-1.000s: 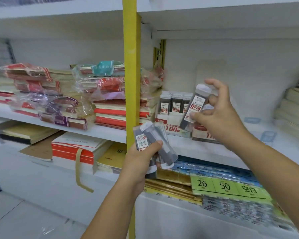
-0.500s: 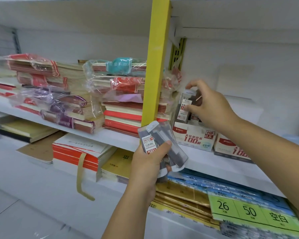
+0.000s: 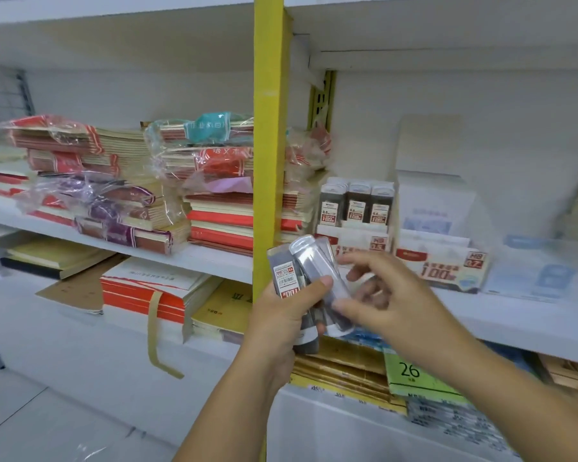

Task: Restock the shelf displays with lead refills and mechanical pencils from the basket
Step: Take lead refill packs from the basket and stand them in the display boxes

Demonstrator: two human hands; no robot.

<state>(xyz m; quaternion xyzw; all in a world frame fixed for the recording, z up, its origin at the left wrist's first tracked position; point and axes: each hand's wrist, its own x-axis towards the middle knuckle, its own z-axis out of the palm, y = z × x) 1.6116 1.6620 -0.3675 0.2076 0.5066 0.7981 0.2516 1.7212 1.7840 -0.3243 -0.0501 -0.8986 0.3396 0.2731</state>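
Note:
My left hand [image 3: 281, 315] grips a bundle of lead refill cases [image 3: 286, 273], dark with red-and-white labels, held upright in front of the shelf. My right hand [image 3: 391, 305] is at the bundle, thumb in front and fingers behind a clear-topped case [image 3: 314, 261], pinching it. Behind the hands, on the white shelf [image 3: 514, 315], a red-and-white display box [image 3: 351, 240] holds three rows of the same lead refill cases [image 3: 357, 205]. A second display box [image 3: 444, 265], marked 0.7, stands to its right with no cases showing. No basket or mechanical pencils are in view.
A yellow upright post [image 3: 269, 128] runs down just left of the hands. Wrapped stacks of notebooks [image 3: 114, 181] fill the shelf to the left. More books [image 3: 147, 288] lie on the shelf below, beside green price tags [image 3: 411, 371].
My right hand set its case into the left display box, then came back down to the bundle in my left hand. The view shifted right.

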